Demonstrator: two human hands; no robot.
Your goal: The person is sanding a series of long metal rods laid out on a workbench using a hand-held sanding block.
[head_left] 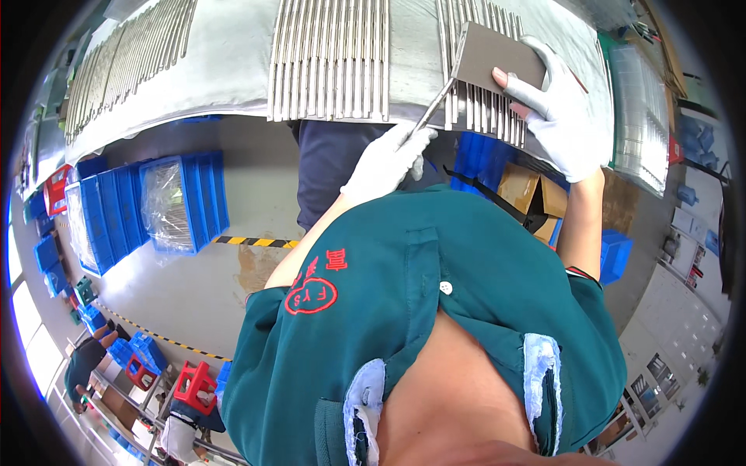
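My left hand point(392, 161), in a white glove, is closed around the near end of a thin metal rod point(436, 105) at the table's front edge. The rod slants up and to the right, its far end meeting the left edge of a flat grey-brown rectangular block point(497, 56). My right hand point(561, 116), gloved with bare fingertips showing, grips that block from its right side, with thumb and fingers spread along it. Under the block lies a row of metal rods point(483, 109), partly hidden by it.
More metal rods lie side by side in a middle group point(329, 62) and a far-left group point(132, 58) on the grey-white table cover point(233, 74). Clear plastic trays point(639, 116) stand at the right. Blue crates point(186, 203) and a cardboard box point(522, 189) sit below. Other people work at lower left.
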